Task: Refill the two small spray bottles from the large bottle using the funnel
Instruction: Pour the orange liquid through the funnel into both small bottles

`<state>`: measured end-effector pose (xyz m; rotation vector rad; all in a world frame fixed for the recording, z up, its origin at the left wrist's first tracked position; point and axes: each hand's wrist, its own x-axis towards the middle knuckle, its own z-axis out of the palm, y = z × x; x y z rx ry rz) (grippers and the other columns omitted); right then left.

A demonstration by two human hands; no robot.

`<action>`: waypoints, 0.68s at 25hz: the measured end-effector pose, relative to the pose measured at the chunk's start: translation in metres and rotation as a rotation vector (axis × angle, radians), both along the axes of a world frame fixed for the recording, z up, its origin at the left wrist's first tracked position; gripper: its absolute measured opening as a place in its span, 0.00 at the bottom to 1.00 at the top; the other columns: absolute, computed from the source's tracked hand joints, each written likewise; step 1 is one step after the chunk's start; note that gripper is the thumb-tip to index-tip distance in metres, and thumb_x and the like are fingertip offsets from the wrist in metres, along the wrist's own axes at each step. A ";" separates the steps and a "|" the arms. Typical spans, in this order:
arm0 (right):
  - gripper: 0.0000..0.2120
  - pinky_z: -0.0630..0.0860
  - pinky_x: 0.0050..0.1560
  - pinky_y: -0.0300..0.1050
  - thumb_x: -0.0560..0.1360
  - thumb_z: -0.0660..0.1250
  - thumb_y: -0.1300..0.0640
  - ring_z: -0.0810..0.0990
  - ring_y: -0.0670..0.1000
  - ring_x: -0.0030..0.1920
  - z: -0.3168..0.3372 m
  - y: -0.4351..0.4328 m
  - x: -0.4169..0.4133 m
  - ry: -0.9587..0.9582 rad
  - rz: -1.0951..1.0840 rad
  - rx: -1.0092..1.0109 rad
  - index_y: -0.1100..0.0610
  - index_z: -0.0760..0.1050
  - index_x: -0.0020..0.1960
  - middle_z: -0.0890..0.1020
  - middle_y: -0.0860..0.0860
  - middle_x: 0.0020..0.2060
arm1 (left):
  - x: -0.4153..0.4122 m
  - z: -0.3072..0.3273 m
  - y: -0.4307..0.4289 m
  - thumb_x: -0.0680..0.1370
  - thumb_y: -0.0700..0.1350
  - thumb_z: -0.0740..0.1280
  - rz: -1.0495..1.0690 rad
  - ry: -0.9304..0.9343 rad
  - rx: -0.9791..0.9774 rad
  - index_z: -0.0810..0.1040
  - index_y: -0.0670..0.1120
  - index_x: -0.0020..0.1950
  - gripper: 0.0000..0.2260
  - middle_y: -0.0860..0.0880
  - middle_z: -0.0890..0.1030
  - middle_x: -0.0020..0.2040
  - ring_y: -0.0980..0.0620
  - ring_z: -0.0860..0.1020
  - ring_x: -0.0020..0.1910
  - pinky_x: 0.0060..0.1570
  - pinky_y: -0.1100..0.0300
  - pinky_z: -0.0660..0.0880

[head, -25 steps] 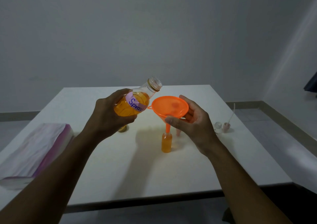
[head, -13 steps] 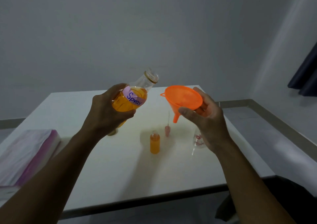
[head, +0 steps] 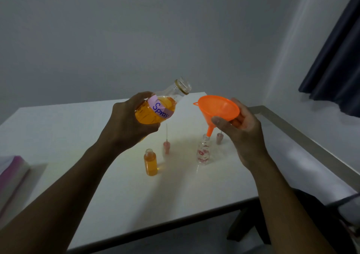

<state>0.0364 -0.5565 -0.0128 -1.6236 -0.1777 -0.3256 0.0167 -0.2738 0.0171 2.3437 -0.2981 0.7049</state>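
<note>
One small bottle [head: 150, 162] stood filled; the right hand [head: 241, 133] had carried the funnel [head: 218, 109] to the empty bottle [head: 203, 152], spout seemingly at its mouth. Left hand [head: 126, 123] gripped the large bottle [head: 157, 109], tilted.

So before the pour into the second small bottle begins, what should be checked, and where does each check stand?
1. Funnel spout seated in the flowered bottle: cannot tell, the tip is at the mouth.
2. Funnel level: not ok, tilted.
3. Large bottle uncapped, gripped by left hand: ok.
4. Flowered bottle upright and empty: ok.
5. First small bottle filled: ok.
6. Right hand holds the funnel: ok.
</note>
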 end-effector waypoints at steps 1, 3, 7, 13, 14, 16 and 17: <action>0.46 0.81 0.58 0.49 0.59 0.80 0.39 0.80 0.51 0.63 0.000 0.000 0.001 0.001 0.000 0.005 0.47 0.70 0.73 0.79 0.47 0.65 | 0.001 0.001 -0.002 0.65 0.45 0.80 -0.003 -0.001 0.007 0.73 0.48 0.66 0.32 0.52 0.78 0.55 0.56 0.74 0.48 0.38 0.74 0.66; 0.46 0.80 0.59 0.48 0.59 0.79 0.39 0.79 0.49 0.63 0.001 -0.001 0.001 0.001 0.005 0.026 0.47 0.69 0.74 0.79 0.46 0.64 | 0.002 0.002 -0.004 0.64 0.45 0.80 -0.010 -0.004 0.019 0.73 0.47 0.66 0.32 0.48 0.80 0.56 0.55 0.74 0.48 0.39 0.73 0.67; 0.46 0.81 0.57 0.47 0.59 0.78 0.39 0.80 0.48 0.62 0.000 0.000 0.001 0.003 0.028 0.014 0.47 0.69 0.74 0.79 0.44 0.63 | 0.004 0.004 -0.007 0.64 0.44 0.80 -0.015 0.000 0.038 0.73 0.47 0.66 0.32 0.46 0.81 0.57 0.55 0.74 0.48 0.39 0.73 0.67; 0.46 0.82 0.57 0.50 0.59 0.79 0.39 0.80 0.51 0.63 -0.008 0.001 0.003 0.019 0.082 -0.075 0.47 0.68 0.74 0.78 0.48 0.66 | 0.007 0.008 -0.006 0.64 0.42 0.80 -0.029 0.035 0.093 0.73 0.47 0.67 0.33 0.46 0.80 0.58 0.54 0.74 0.49 0.40 0.71 0.68; 0.46 0.82 0.58 0.51 0.60 0.79 0.40 0.80 0.51 0.63 -0.010 0.001 0.004 0.024 0.092 -0.093 0.47 0.68 0.75 0.78 0.48 0.67 | 0.009 0.010 -0.006 0.64 0.42 0.80 -0.038 0.038 0.120 0.73 0.47 0.67 0.33 0.45 0.80 0.59 0.54 0.74 0.49 0.41 0.69 0.69; 0.45 0.82 0.58 0.53 0.62 0.80 0.42 0.79 0.51 0.64 -0.012 0.003 0.005 0.030 0.106 -0.120 0.46 0.66 0.75 0.77 0.48 0.68 | 0.012 0.014 -0.005 0.64 0.41 0.80 -0.056 0.046 0.186 0.73 0.47 0.67 0.33 0.44 0.81 0.59 0.50 0.77 0.50 0.45 0.61 0.73; 0.45 0.82 0.58 0.54 0.62 0.79 0.43 0.79 0.52 0.64 -0.013 0.003 0.006 0.032 0.111 -0.127 0.47 0.66 0.75 0.77 0.48 0.68 | 0.014 0.017 -0.005 0.64 0.41 0.80 -0.062 0.047 0.227 0.73 0.47 0.68 0.34 0.43 0.80 0.59 0.47 0.78 0.51 0.47 0.56 0.75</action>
